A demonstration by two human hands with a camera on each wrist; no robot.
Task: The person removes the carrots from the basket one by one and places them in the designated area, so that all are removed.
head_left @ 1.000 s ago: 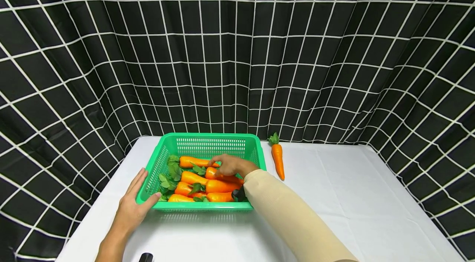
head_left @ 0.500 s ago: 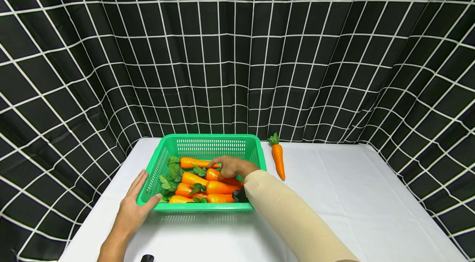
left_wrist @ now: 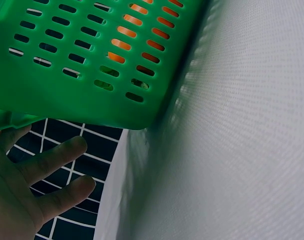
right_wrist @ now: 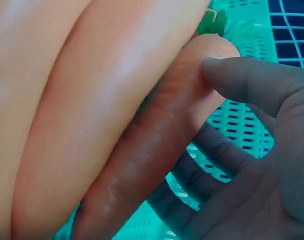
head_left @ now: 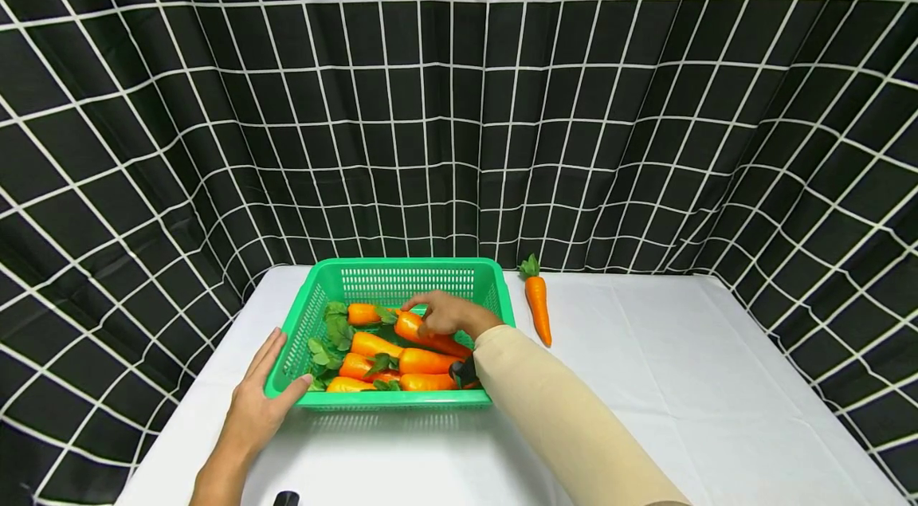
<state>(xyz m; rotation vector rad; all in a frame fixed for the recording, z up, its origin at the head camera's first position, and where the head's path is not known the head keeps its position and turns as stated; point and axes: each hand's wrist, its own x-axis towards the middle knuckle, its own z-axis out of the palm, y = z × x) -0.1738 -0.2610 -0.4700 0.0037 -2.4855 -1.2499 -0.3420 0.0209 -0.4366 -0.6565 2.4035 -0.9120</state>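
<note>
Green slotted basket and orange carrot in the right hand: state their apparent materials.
The green slotted rectangular basket seems moulded plastic, slightly glossy: even colour, uniform slots. The orange tapered carrot in the right hand looks glossy, perhaps plastic or coated foam: highlights streak its skin.

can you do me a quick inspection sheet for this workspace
surface: white-covered table
job's things: carrots in a green basket; a lone carrot lies on the table, right of the basket
clutter: dark object at the head view's bottom edge, cut off, unidentified
left grip: at the basket's near-left corner, fingers spread
right grip: holds one carrot inside the basket
cables: nothing seen
surroundings: black curtain with white grid
</note>
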